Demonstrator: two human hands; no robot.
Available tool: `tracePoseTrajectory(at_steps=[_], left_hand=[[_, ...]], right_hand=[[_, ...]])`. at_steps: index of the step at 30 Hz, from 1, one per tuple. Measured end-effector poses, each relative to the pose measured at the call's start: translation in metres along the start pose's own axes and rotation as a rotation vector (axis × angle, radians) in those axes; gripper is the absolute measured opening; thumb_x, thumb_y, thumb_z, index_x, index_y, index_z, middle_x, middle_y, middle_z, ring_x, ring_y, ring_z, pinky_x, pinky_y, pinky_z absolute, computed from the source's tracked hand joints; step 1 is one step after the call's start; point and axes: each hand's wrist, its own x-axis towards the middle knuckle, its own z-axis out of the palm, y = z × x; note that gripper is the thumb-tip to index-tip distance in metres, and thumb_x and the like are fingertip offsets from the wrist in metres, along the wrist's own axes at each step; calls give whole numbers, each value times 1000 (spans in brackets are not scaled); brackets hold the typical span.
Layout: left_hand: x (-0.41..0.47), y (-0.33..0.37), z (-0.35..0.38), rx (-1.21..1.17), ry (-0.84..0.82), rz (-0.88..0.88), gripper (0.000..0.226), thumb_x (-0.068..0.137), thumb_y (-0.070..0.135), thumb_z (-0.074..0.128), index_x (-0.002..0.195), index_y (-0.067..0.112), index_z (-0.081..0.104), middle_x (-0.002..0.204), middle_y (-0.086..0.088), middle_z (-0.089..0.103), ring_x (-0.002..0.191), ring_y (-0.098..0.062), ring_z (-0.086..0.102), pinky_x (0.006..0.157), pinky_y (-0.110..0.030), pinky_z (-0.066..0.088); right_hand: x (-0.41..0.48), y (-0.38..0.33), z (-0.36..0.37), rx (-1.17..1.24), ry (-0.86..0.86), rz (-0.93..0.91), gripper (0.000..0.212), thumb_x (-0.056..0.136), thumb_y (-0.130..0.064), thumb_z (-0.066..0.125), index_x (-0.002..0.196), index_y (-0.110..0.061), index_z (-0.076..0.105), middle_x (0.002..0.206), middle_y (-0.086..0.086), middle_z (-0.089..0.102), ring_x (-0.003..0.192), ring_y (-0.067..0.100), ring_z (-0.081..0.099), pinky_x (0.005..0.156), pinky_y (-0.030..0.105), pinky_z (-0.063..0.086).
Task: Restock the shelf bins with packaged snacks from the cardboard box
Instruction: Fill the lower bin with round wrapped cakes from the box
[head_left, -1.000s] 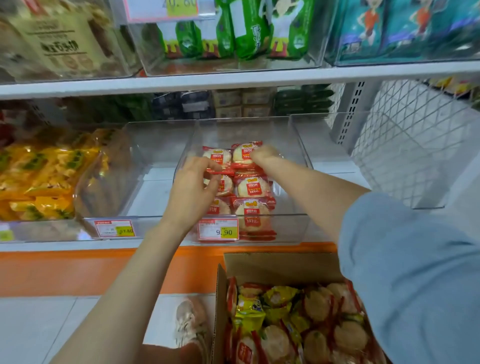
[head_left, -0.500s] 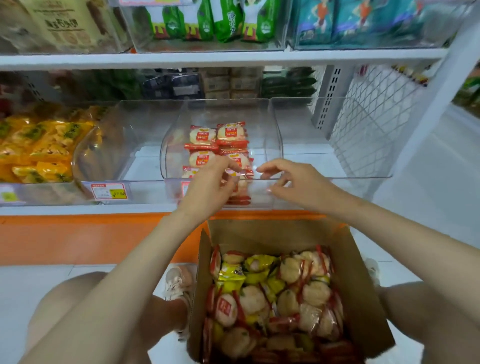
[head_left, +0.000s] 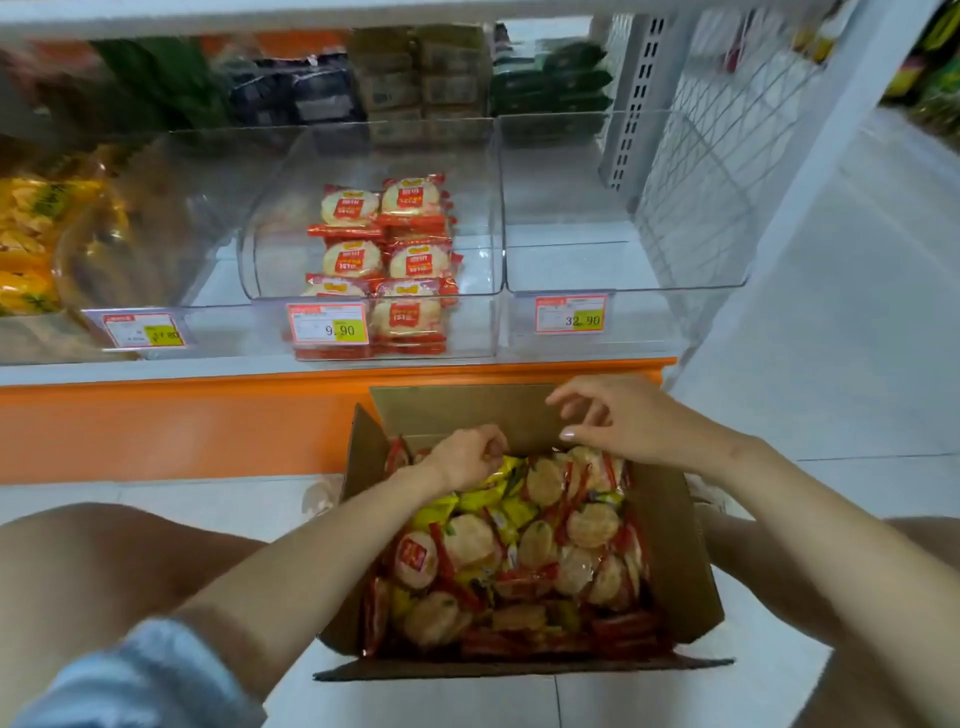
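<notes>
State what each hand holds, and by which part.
Right hand holds nothing, above the brown cardboard box. Left hand curls onto yellow snack packets; a grip cannot be told.

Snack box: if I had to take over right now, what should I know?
Left hand: fingers curled down among the snack packets at the far-left corner of the cardboard box; I cannot tell if it grips one.
Right hand: open, hovers over the box, holds nothing.
Box: below the shelf, full.
Done: middle bin holds stacked rows of red packets.
Left to do: shelve what is in the box; the middle bin has room at its sides.
</notes>
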Motion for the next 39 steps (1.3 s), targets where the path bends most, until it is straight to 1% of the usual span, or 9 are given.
tracePoseTrajectory(at_steps=[7, 13, 19, 22, 24, 28, 31, 36, 39], left_hand=[[61, 15, 68, 43, -267, -83, 68, 80, 32, 62, 140, 19, 31, 141, -9, 39, 125, -28, 45, 100, -35, 41], [94, 33, 86, 131, -315, -46, 55, 93, 10, 47, 143, 8, 25, 143, -13, 37, 124, -30, 44, 96, -37, 42], [89, 1, 105, 128, -313, -113, 68, 84, 39, 63, 140, 16, 33, 145, -18, 21, 131, -36, 34, 97, -39, 41], [75, -15, 103, -52, -216, -132, 39, 81, 35, 69, 111, 11, 63, 105, 8, 53, 121, -12, 44, 90, -24, 45], [64, -17, 95, -153, -96, -104, 23, 85, 21, 66, 103, 6, 67, 85, 19, 56, 105, 7, 47, 82, -7, 38], [44, -13, 74, -275, 67, 6, 15, 82, 5, 65, 97, 5, 64, 103, -5, 45, 97, -18, 52, 91, -20, 42], [33, -4, 59, -405, 147, 74, 20, 80, -2, 67, 98, 6, 63, 102, -5, 41, 93, -11, 47, 84, -6, 36], [16, 26, 35, -781, 216, 127, 28, 77, -1, 70, 91, 21, 60, 108, -7, 47, 86, -15, 52, 81, -28, 49], [6, 38, 29, -987, 177, 150, 28, 79, -6, 65, 93, 16, 57, 123, -21, 48, 87, -11, 61, 72, -18, 51]], right_hand=[[17, 29, 9, 73, -53, 40, 33, 84, -31, 68, 116, -26, 61, 97, -7, 64, 79, 4, 57, 79, 23, 48], [33, 50, 7, 17, -71, 113, 33, 85, -35, 65, 117, -26, 60, 103, -5, 65, 87, 7, 56, 81, 24, 46], [33, 50, 10, -16, -118, 141, 33, 87, -35, 63, 119, -26, 59, 104, -6, 63, 94, 11, 58, 85, 27, 48], [29, 51, 14, -23, -147, 158, 33, 88, -34, 62, 120, -25, 59, 101, -6, 62, 95, 12, 60, 86, 31, 50], [26, 53, 17, -22, -162, 172, 33, 88, -33, 62, 120, -24, 59, 104, -4, 63, 97, 14, 60, 88, 31, 49], [20, 55, 25, -17, -151, 190, 33, 87, -31, 63, 119, -21, 60, 115, 0, 62, 103, 14, 58, 85, 23, 44], [19, 55, 32, -12, -142, 233, 35, 87, -33, 63, 121, -23, 58, 119, 2, 53, 107, 17, 55, 88, 25, 42], [19, 55, 32, 459, -20, 380, 38, 85, -23, 68, 120, -31, 56, 109, -11, 57, 109, 14, 55, 91, 34, 50], [14, 51, 27, 826, -3, 452, 44, 86, -10, 66, 123, -29, 53, 113, 0, 58, 99, 17, 62, 74, 29, 56]])
